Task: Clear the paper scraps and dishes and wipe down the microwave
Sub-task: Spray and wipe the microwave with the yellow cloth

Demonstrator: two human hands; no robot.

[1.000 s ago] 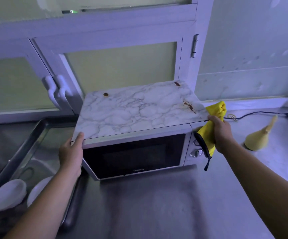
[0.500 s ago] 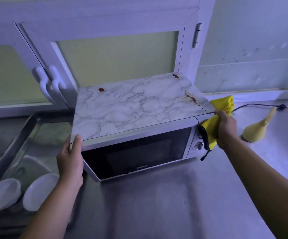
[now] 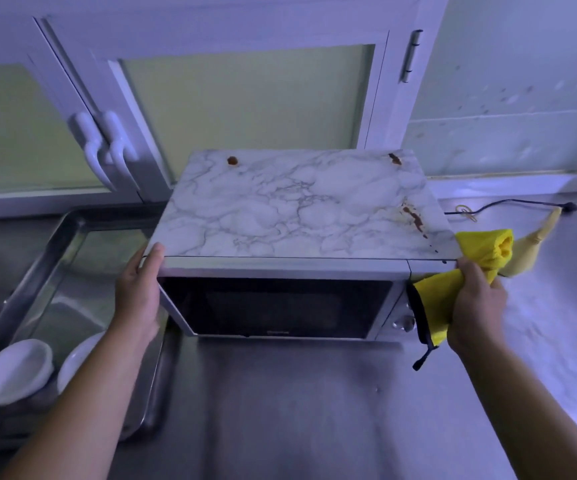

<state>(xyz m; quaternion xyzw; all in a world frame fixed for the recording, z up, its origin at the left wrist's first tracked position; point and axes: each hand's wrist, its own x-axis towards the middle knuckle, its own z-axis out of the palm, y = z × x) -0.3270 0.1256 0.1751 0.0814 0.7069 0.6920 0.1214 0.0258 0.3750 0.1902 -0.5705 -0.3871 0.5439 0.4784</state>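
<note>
From the head view, the microwave (image 3: 280, 299) stands on the steel surface (image 3: 297, 410), its back towards the white cabinet doors (image 3: 245, 109). Its marble-patterned top carries a brown spot (image 3: 232, 160) near the back left, a second mark (image 3: 395, 159) near the back right, and a brown streak (image 3: 413, 216) along the right edge.

The left hand (image 3: 138, 292) lies against the microwave's front left corner, thumb tip on the top edge and fingers fairly straight, curled round nothing. The right hand (image 3: 477, 306) is at the front right corner, fingers clamped on a bunched yellow cloth (image 3: 488, 251). The cloth touches that corner and hangs in front of the control knobs (image 3: 404, 322), with a black-trimmed edge and a loop dangling below.

Left of the microwave, two white bowls (image 3: 13, 372) sit side by side in a steel tray (image 3: 72, 237). To the right, a pale yellow funnel-shaped thing (image 3: 529, 244) sits just behind the cloth, and a dark cord (image 3: 508, 204) runs along the surface behind it.
</note>
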